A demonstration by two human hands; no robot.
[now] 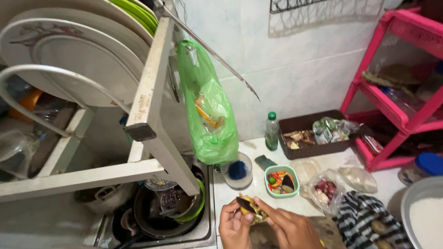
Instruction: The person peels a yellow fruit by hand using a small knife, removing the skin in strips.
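Head view: a small yellowish vegetable piece [250,207] with dark skin was held over the counter's near edge, pinched between the left hand [234,226] and right hand [288,228], just below a small green bowl [282,182] of chopped vegetables.

**Around the counter**

A green bag [210,120] hangs from the dish rack [150,92] above a sink [203,230] of pans. Beside it stand a bottle [272,131], brown tray [300,123], teal bowl [281,182] and pink shelf [392,106].
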